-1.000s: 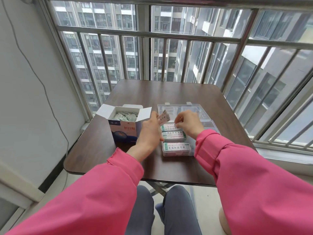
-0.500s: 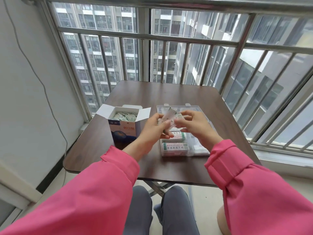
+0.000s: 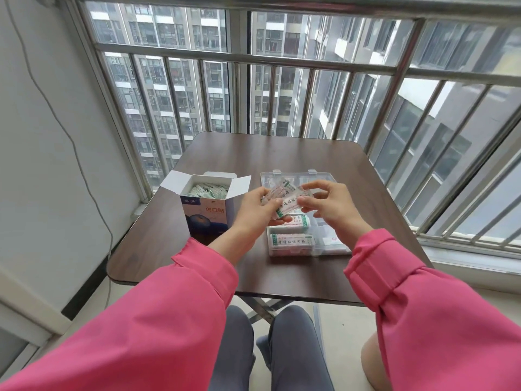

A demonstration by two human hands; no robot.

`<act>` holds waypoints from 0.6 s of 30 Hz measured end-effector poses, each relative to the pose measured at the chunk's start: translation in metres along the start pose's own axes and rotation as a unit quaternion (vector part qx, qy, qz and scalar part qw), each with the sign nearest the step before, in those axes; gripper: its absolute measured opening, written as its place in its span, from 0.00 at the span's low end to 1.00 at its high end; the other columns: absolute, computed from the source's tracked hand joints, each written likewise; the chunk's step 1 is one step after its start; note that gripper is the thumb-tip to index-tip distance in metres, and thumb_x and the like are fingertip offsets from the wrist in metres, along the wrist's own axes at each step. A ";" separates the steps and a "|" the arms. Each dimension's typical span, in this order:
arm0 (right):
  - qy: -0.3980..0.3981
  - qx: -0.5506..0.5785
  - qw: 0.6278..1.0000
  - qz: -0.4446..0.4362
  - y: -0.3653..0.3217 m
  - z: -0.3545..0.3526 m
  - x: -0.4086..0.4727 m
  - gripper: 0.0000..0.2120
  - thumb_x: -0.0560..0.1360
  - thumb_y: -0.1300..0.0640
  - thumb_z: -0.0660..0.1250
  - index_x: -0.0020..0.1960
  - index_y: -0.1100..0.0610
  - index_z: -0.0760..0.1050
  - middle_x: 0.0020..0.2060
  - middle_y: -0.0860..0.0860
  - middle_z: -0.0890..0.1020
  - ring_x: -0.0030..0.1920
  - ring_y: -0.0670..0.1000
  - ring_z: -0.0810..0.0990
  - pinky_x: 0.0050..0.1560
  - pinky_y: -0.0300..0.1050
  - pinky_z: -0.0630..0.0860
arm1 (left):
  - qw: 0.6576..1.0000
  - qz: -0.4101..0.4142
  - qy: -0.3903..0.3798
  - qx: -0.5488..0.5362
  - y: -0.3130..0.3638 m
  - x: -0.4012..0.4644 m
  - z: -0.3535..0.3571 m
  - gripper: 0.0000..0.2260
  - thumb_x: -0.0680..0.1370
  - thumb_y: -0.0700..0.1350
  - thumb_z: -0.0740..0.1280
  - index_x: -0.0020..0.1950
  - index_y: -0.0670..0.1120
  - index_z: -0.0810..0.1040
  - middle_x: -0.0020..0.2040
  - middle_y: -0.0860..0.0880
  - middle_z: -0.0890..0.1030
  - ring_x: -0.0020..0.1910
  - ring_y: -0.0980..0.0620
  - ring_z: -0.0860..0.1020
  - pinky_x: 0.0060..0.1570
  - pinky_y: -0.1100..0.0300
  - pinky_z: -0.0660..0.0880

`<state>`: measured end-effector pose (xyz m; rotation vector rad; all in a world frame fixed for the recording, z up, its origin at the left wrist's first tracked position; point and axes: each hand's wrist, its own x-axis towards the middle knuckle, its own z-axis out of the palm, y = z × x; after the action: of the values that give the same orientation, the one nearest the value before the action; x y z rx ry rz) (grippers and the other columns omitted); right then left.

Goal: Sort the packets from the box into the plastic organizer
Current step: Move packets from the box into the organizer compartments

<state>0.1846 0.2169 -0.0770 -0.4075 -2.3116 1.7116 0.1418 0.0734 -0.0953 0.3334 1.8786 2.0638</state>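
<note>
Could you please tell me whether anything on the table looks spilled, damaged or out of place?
Nothing stands out. The box stands upright with flaps open, the organizer lies flat beside it, and both hands hold packets above it.

High-rise flat balcony: barred window (image 3: 282, 80), apartment towers (image 3: 174, 80) outside.

Loose pink sleeves (image 3: 180, 320) with strapped cuffs; grey trousers (image 3: 296, 351).

Soft, even daylight enters through the barred window (image 3: 282, 80); edges bow with wide-angle distortion, focus mostly sharp.
</note>
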 end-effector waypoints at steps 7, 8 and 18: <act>0.079 -0.002 0.997 0.026 0.015 -0.008 0.016 0.07 0.72 0.69 0.69 0.40 0.60 0.75 0.33 0.56 0.80 0.23 0.41 0.78 0.27 0.30 0.72 | 0.995 0.036 0.040 0.083 -0.009 0.005 -0.002 0.05 0.78 0.34 0.62 0.47 0.44 0.72 0.42 0.46 0.79 0.30 0.56 0.81 0.34 0.65 0.79; 0.108 0.014 0.994 0.028 0.017 -0.009 0.020 0.09 0.72 0.70 0.68 0.37 0.59 0.75 0.34 0.57 0.79 0.24 0.42 0.78 0.28 0.31 0.74 | 0.992 0.040 0.049 0.108 -0.010 0.006 -0.002 0.04 0.80 0.35 0.60 0.49 0.43 0.71 0.43 0.47 0.78 0.31 0.56 0.80 0.34 0.65 0.78; 0.113 -0.095 0.986 0.072 0.019 0.010 0.040 0.09 0.71 0.70 0.65 0.42 0.57 0.76 0.46 0.58 0.81 0.31 0.51 0.83 0.34 0.37 0.78 | 0.935 0.077 0.090 0.334 -0.022 0.018 -0.006 0.12 0.77 0.31 0.53 0.51 0.48 0.63 0.47 0.43 0.79 0.47 0.40 0.78 0.47 0.50 0.74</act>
<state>0.1455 0.2280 -0.0971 -0.7807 -2.3318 1.4227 0.1246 0.0764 -0.1189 0.4712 2.7149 1.5093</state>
